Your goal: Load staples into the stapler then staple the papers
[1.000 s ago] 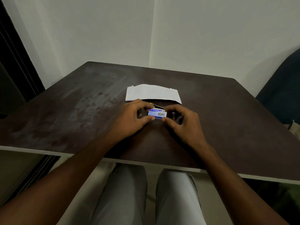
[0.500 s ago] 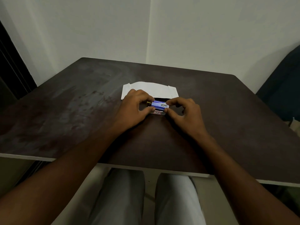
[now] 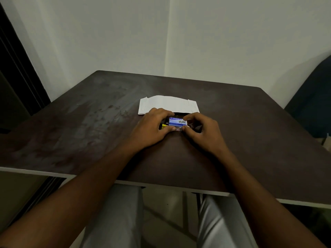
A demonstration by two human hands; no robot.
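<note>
A small blue and white staple box (image 3: 177, 121) sits between both hands near the middle of the dark table (image 3: 89, 122). My left hand (image 3: 152, 127) pinches its left end with thumb and fingers. My right hand (image 3: 202, 130) pinches the right end. A yellow piece, perhaps the stapler (image 3: 163, 126), shows under my left fingers, mostly hidden. A stack of white papers (image 3: 168, 103) lies flat just behind the hands.
The table's near white edge (image 3: 53, 174) runs above my grey-trousered legs. A dark blue chair (image 3: 315, 104) stands at the right. White walls meet in a corner behind the table. A dark door frame is at the far left.
Both hands with the staple box have shifted slightly toward the papers. The camera view moved a little. The grip on the box looks the same.
</note>
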